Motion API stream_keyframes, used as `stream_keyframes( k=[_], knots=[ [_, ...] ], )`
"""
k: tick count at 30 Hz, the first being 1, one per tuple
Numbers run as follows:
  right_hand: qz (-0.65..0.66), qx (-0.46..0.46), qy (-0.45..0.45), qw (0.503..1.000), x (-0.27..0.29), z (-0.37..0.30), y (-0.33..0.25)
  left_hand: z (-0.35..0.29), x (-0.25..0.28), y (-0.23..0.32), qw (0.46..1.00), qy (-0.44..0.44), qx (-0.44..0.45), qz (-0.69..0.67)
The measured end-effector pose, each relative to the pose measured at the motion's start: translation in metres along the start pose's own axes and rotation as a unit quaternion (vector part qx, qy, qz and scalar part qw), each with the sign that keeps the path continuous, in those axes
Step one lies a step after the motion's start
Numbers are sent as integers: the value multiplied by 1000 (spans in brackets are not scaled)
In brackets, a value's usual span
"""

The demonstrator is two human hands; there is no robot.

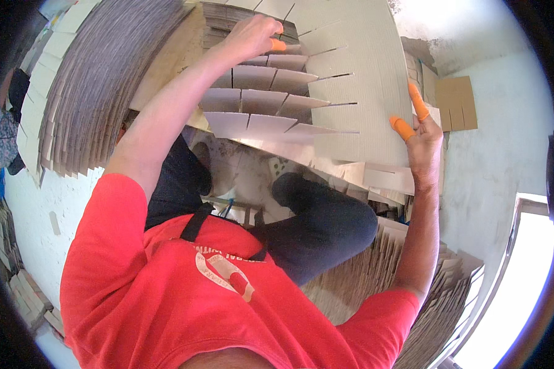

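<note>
In the upper middle, several light cardboard strips stand on edge in rows, with slots cut into them. Their right ends meet the slots of a wide pale corrugated cardboard sheet. My left hand is closed at the far strips, orange covers on its fingertips; what its fingers pinch is partly hidden, seemingly a strip. At the sheet's right edge is my right hand, also with orange finger covers. Its thumb lies on the sheet and its forefinger runs along the edge, gripping it.
A tall stack of cardboard sheets leans at the upper left. More cardboard pieces stand packed at the lower right, beside a bright opening. A brown slotted cardboard piece rests against the right wall. My bent legs are below the work surface.
</note>
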State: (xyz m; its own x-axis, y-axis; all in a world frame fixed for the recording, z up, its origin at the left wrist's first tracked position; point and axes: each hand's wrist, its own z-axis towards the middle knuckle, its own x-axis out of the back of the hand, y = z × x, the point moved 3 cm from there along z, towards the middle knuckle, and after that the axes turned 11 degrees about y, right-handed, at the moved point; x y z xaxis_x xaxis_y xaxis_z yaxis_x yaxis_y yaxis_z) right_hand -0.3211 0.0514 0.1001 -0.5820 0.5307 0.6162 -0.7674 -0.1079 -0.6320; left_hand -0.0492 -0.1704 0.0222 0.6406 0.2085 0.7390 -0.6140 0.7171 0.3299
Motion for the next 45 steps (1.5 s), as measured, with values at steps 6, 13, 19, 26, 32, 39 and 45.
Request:
stream_keyframes(
  k=[6, 13, 19, 26, 32, 39, 45],
  knots=[
    [7, -48, -13, 999, 1, -3, -2, 10, -18, -2, 984, -162, -28, 60],
    [-7, -20, -27, 999, 2, 3, -11, 10, -24, -17, 995, -75, -29, 52],
    [-46, 13, -73, 996, -1, 13, -12, 18, -20, -7, 992, -61, -55, 91],
    [-24, -37, -116, 992, -26, 25, -36, 22, -23, -17, 993, -65, -41, 87],
    [-32, 3, -177, 984, -51, 16, -23, 26, -22, -17, 994, -71, -45, 76],
    [19, 35, -185, 982, -55, 23, -21, 19, -5, -5, 999, -4, -49, 22],
    [18, 2, -159, 987, -54, 11, -25, -2, 1, 11, 978, -189, -58, 63]
  ],
)
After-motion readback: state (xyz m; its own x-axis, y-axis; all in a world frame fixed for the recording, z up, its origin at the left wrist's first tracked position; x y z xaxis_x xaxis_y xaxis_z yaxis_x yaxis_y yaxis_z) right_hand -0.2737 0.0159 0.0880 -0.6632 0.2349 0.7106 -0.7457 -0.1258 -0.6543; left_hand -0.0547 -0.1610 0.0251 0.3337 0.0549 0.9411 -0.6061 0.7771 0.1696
